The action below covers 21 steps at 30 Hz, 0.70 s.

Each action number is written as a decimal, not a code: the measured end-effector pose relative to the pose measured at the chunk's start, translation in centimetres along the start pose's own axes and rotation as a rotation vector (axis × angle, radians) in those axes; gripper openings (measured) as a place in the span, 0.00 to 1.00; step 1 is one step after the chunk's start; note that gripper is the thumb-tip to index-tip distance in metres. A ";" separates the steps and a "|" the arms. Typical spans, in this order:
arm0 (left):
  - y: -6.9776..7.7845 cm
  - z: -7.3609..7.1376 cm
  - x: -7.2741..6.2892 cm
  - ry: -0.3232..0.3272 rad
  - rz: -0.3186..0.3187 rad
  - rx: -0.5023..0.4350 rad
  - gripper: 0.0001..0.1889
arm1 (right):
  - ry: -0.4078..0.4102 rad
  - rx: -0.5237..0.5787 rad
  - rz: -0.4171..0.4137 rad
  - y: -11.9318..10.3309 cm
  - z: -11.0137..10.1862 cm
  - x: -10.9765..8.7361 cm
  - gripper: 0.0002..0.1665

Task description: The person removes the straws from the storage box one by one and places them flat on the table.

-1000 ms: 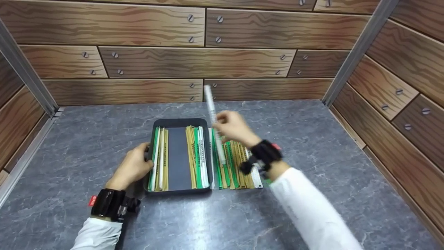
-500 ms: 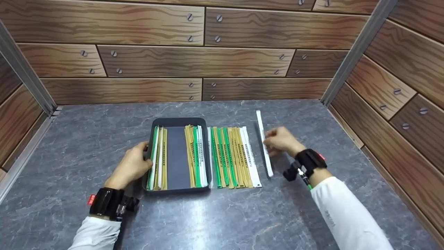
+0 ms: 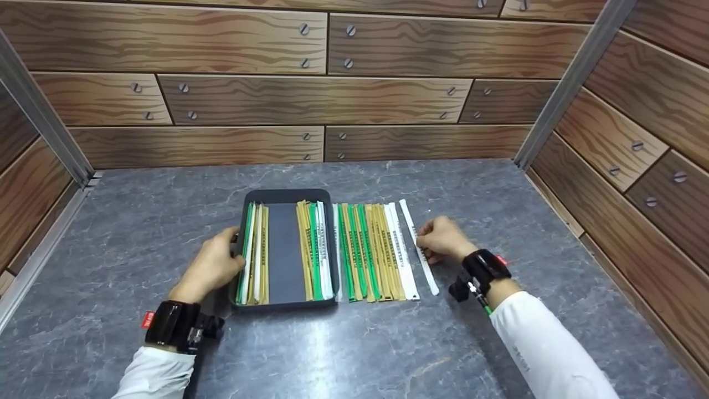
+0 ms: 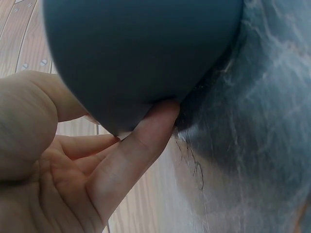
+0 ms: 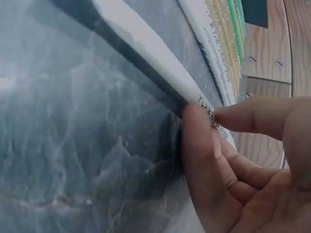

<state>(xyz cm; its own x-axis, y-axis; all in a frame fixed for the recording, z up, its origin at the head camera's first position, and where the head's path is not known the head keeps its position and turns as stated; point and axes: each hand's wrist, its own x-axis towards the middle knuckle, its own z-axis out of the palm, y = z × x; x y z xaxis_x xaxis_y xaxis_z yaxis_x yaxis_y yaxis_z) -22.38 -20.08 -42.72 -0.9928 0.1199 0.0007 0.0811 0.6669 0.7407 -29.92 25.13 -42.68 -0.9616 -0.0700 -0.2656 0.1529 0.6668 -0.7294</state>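
White stick point(image 3: 410, 221) slants over the surface point(image 3: 365, 354), just beside the row of sticks point(image 3: 383, 244), pinched by the right hand point(image 3: 445, 239); the left hand point(image 3: 213, 260) grips the dark tray point(image 3: 285, 252) by its side

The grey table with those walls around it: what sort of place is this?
Probably a small indoor work booth: the grey table is walled on three visible sides by plank-patterned walls, with metal posts at the back corners.

Right grip point(image 3: 444, 239) on slim white packet point(image 3: 412, 228) — left grip point(image 3: 213, 261) on dark tray point(image 3: 285, 249)
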 end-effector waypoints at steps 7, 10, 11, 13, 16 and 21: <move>-0.2 0.0 0.1 0.018 0.015 0.022 0.35 | 0.031 -0.065 -0.049 -0.1 0.5 -0.2 0.13; -0.2 0.0 0.1 0.016 0.015 0.018 0.36 | 0.042 -0.106 -0.074 -0.2 0.7 -0.3 0.16; -0.1 0.0 0.1 0.015 0.013 0.017 0.36 | 0.046 -0.115 -0.076 -0.3 0.8 -0.3 0.17; -0.1 0.0 0.1 0.012 0.013 0.013 0.36 | 0.046 -0.119 -0.079 -0.4 1.0 -0.4 0.19; 0.0 0.0 0.1 0.012 0.014 0.016 0.36 | 0.038 -0.101 -0.082 -0.6 1.4 -0.5 0.21; 0.1 0.0 0.0 0.012 0.013 0.021 0.36 | 0.034 -0.090 -0.083 -0.8 1.8 -0.6 0.22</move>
<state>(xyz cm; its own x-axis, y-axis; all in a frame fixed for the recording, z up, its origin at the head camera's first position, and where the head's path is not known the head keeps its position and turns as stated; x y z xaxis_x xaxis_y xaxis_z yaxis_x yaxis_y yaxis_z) -22.38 -20.06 -42.64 -0.9926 0.1200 0.0186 0.0959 0.6804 0.7266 -29.08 23.29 -43.05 -0.9776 -0.1034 -0.1836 0.0527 0.7237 -0.6881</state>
